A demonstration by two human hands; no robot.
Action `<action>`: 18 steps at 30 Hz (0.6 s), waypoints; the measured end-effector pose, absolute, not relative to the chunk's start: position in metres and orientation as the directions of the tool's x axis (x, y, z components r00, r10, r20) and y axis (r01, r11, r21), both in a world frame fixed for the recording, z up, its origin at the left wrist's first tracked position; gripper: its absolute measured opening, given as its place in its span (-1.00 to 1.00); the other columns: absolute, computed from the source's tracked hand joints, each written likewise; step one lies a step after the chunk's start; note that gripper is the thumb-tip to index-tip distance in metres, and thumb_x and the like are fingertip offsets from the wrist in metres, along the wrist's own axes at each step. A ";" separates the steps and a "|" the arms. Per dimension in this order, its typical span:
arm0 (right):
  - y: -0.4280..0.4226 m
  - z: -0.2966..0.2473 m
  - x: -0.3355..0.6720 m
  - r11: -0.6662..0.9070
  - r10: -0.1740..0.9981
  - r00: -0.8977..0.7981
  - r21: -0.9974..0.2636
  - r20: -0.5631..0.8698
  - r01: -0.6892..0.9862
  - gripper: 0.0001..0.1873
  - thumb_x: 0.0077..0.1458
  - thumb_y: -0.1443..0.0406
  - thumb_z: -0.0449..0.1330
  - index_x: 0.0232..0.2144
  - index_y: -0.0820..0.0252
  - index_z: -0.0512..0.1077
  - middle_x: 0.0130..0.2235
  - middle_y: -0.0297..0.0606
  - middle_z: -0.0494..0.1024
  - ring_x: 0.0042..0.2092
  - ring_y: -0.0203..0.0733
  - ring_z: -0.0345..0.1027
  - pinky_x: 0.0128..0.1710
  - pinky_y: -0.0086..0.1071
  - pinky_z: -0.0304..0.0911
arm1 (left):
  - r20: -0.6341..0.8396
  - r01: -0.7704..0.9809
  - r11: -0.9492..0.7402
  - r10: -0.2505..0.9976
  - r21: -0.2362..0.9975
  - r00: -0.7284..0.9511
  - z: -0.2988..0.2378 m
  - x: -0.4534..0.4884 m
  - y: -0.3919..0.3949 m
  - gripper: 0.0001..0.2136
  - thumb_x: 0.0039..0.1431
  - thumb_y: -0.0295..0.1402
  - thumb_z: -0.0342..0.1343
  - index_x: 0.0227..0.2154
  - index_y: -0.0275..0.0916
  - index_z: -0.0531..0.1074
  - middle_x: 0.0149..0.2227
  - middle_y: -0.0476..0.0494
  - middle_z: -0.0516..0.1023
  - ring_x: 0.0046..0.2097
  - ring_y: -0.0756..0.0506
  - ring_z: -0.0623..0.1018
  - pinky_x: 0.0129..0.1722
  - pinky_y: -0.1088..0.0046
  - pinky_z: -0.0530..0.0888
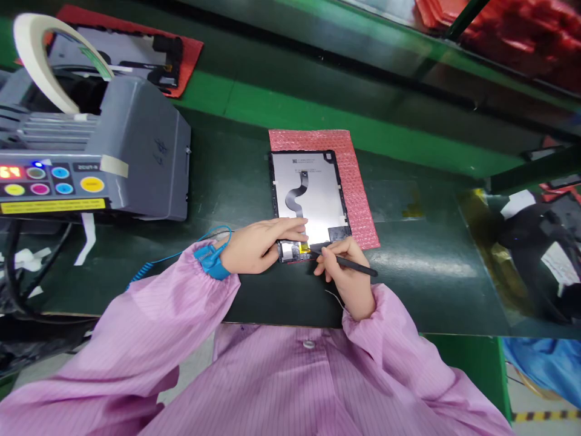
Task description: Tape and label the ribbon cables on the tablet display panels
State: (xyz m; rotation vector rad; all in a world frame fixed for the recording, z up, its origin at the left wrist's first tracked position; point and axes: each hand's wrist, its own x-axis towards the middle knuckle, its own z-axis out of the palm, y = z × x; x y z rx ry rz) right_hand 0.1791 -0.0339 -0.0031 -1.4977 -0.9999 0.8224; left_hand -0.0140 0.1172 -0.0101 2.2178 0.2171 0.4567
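Note:
An opened tablet panel (313,194) with a silver back and a black flex cable lies on a pink bubble-wrap sheet (358,188). My left hand (261,242) rests flat on the panel's near edge, fingers stretched out and pressing beside a small yellow piece (304,247). A blue wrist strap (211,260) with a coiled cord sits on that wrist. My right hand (345,272) is closed around a thin black stylus-like tool (349,263), its tip touching the panel's near edge by the yellow piece.
A grey tape dispenser machine (113,163) with coloured buttons and a roll of tape stands at the left. Behind it another panel lies on a red sheet (136,54). A dark bag (535,254) sits at the right. Green strips border the dark mat (227,181).

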 end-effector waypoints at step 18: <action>-0.035 -0.005 0.179 -0.029 0.911 0.411 -0.988 0.036 0.150 -0.70 0.28 0.12 0.32 -0.39 0.07 0.33 -0.45 -0.39 0.60 -0.53 -0.30 0.47 -0.60 -0.45 0.29 | 0.252 -0.011 -0.624 0.299 0.781 0.920 -0.009 -0.014 0.118 -0.17 0.06 -0.63 -0.06 0.45 -0.16 0.07 0.21 -0.07 0.61 0.33 -0.17 0.49 0.38 0.15 0.35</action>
